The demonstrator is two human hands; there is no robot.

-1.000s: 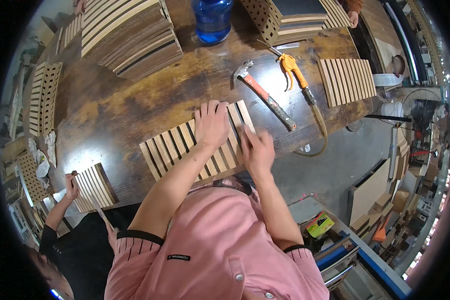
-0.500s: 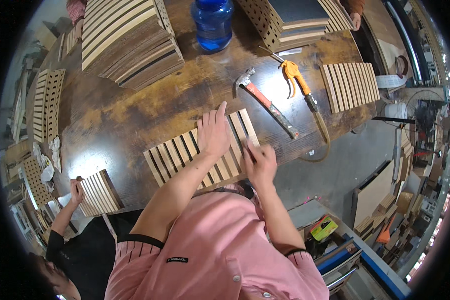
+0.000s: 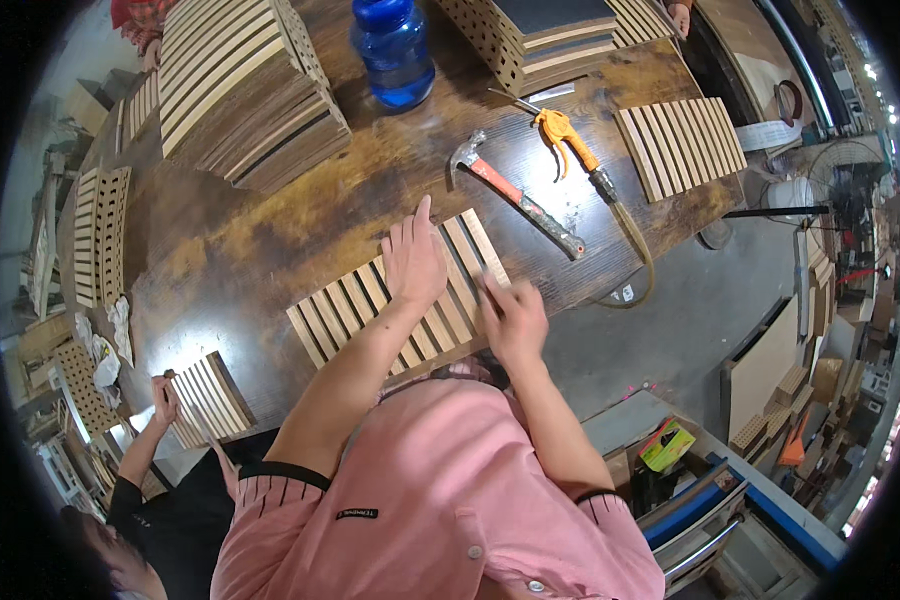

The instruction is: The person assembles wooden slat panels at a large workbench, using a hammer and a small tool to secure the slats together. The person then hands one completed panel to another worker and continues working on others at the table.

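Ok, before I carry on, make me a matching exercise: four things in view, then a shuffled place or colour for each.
1. Left hand
2. Hammer
3. Air gun
4. Jug

A. Orange, joined to a hose
B. See-through blue, at the picture's upper edge
C. Laid on the slatted panel
D. Claw-headed, partly red handle

Pairs: 1-C, 2-D, 3-A, 4-B

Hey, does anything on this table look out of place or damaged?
Mainly the crumpled white material, perhaps paper, at the left edge of the table: it looks like litter. The hammer also looks worn, its red handle patchy toward the end. I see no spill, and no obvious damage on the central slatted panel.
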